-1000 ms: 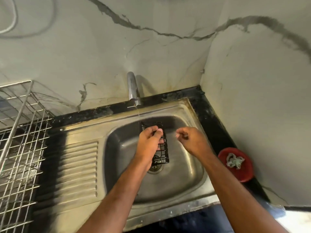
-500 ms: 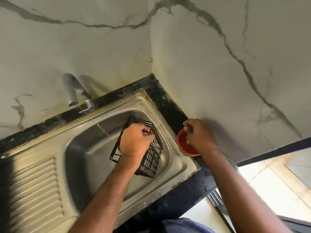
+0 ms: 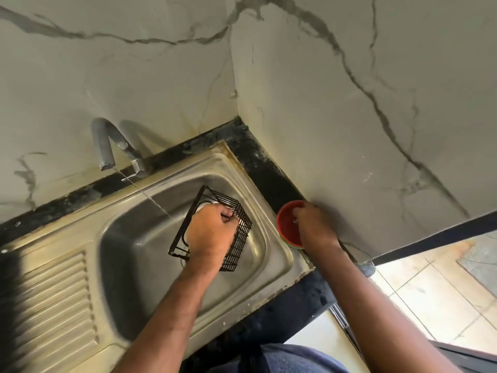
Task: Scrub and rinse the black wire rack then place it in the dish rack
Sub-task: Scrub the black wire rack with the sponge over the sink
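A shiny steel sink sits in a black surface by marble walls. Over the sink, the left hand grips the black wire rack. Right of the sink, the right hand reaches into a small red round bowl; I cannot tell its fingers.

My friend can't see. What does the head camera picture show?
A left hand holds a black wire rack over a steel sink while the right hand reaches into a red bowl. A tap trickles water.
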Tool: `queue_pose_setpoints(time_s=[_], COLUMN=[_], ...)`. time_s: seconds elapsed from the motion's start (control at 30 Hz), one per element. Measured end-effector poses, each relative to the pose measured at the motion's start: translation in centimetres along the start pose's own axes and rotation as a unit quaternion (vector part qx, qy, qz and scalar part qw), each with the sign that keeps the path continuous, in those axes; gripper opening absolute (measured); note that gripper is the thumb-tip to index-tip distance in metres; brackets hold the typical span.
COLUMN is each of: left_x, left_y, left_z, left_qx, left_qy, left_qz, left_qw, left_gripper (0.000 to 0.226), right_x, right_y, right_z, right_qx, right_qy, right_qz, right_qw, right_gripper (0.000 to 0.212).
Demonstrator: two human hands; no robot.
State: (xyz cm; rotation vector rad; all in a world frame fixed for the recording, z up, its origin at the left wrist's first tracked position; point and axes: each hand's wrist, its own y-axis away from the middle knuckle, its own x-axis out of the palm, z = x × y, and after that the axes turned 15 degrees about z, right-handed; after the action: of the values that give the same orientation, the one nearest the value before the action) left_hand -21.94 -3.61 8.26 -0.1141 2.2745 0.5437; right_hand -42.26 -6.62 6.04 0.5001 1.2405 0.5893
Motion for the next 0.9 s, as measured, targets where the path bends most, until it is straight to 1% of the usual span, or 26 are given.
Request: queue_pose_setpoints(time_s=[0.1,0.23,0.3,0.33,0.4,0.43,0.5,0.57,0.6,0.7,0.73,0.8,0.9], left_x=[-0.3,-1.1,-1.8,-2.2,-3.2,-3.9,-5.6,-7.0,-7.8,-9.1,-9.5,-10.5,-11.9], left_y=[-0.1,0.4,0.9,1.3,1.7,2.0,2.8,3.6,4.1,5.7,6.4,7.6,8.5], left_z=[1.0,2.7,3.3,3.6,4.0,4.3,4.9,5.6,6.1,8.2,8.8,10.0,11.8], left_qx=[-0.006,0.006,0.010,0.010,0.004,-0.001,0.007,0.030,0.045,0.104,0.121,0.139,0.152], left_qy=[0.049,0.092,0.111,0.125,0.153,0.161,0.177,0.199,0.206,0.243,0.254,0.282,0.294], left_qz=[0.011,-0.007,-0.020,-0.021,-0.016,-0.014,-0.013,-0.020,-0.030,-0.054,-0.063,-0.089,-0.111], left_qw=[0.999,0.996,0.994,0.992,0.988,0.987,0.984,0.979,0.977,0.963,0.958,0.945,0.937], left_gripper=[0.007,0.004,0.005,0.004,0.012,0.017,0.027,0.029,0.027,0.012,0.012,0.017,0.035], right_x=[-0.7,-2.0,-2.3,-2.5,-2.6,-2.5,-2.0,-1.3,-0.8,0.1,0.2,0.4,1.1], right_y=[0.4,1.2,1.1,1.1,1.3,1.4,2.0,2.7,3.0,4.3,4.8,6.1,8.2], right_z=[0.4,2.6,4.3,5.3,7.3,8.3,10.4,12.6,13.8,17.2,18.1,20.3,23.4], right_qx=[-0.007,-0.093,-0.150,-0.178,-0.224,-0.247,-0.296,-0.335,-0.351,-0.401,-0.422,-0.460,-0.504], right_qy=[-0.035,-0.075,-0.111,-0.132,-0.174,-0.188,-0.216,-0.233,-0.223,-0.161,-0.148,-0.143,-0.122], right_qz=[-0.009,-0.105,-0.150,-0.163,-0.178,-0.183,-0.174,-0.159,-0.162,-0.185,-0.188,-0.173,-0.141], right_qw=[0.999,0.987,0.971,0.961,0.942,0.933,0.914,0.899,0.895,0.882,0.875,0.859,0.844], right_gripper=[0.053,0.018,0.015,0.015,0.018,0.023,0.034,0.038,0.037,0.039,0.040,0.042,0.049])
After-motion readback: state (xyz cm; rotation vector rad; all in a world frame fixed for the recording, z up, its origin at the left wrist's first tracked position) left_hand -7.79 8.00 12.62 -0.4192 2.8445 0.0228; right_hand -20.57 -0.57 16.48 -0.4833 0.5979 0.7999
